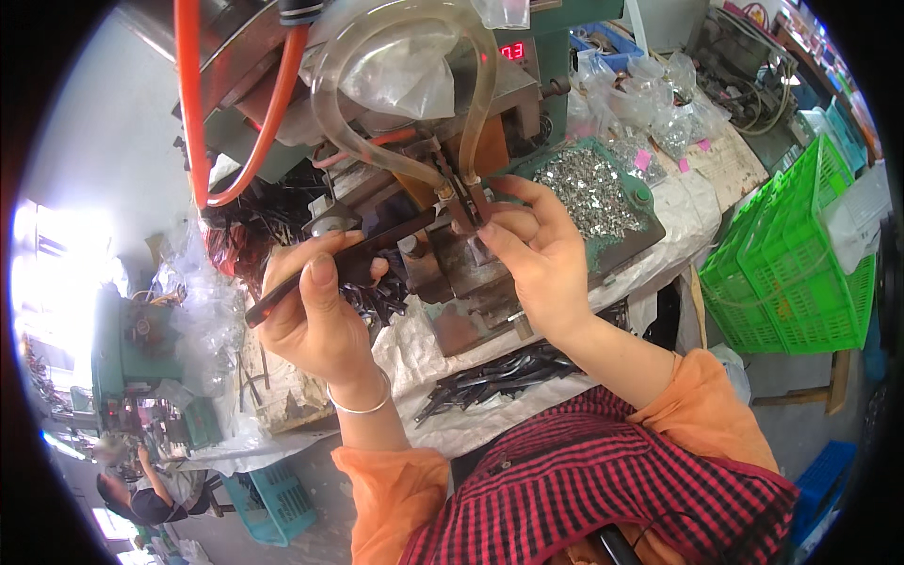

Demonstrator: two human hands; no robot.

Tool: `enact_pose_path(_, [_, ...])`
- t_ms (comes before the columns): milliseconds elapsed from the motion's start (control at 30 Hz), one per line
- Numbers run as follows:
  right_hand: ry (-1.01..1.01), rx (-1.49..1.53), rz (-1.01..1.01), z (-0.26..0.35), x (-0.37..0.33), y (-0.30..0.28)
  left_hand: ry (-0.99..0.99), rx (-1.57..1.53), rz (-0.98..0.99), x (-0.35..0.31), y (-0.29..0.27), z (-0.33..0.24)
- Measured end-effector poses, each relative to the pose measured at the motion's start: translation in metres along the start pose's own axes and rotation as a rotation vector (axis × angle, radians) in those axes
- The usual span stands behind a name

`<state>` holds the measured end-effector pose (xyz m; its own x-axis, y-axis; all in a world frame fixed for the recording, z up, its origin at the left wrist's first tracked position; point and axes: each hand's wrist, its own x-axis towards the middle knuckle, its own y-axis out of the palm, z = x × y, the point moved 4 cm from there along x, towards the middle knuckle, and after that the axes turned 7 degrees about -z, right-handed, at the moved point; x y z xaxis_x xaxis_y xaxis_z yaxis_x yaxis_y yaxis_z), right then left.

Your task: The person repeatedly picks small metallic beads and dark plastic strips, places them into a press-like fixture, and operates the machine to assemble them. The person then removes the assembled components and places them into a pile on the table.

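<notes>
My left hand [315, 325] is closed around a long, flat, dark strip [391, 234], thumb on top. The strip's far end reaches to the working head [461, 205] of a bench machine, where two clear hoses [483, 104] come down. My right hand [546, 268] is at the right side of that head, thumb and fingers drawn together at the strip's end. Whatever they pinch is hidden or too small to name. Right of the machine, a green tray [648, 233] bears a heap of small shiny metal pieces [586, 196].
More dark strips [504, 381] lie on the cloth-covered bench edge nearest me. Orange hoses [191, 104] hang at upper left. Plastic bags [650, 99] lie at the back right, and green crates [791, 259] stand at right. Another person [155, 499] is at far lower left.
</notes>
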<state>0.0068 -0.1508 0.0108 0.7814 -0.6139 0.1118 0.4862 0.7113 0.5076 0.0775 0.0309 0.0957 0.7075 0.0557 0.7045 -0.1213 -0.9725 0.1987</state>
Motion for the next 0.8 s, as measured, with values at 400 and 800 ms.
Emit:
enact_pose_path(400, [-0.611,-1.723,-0.192,0.013,0.038,-0.127,0.533,0.450,0.624,-0.073,0.046,-0.017])
enact_pose_path(800, [-0.518,-1.465,-0.106,0.010,0.065,-0.141,0.676,0.437,0.530,-0.092,0.044,0.005])
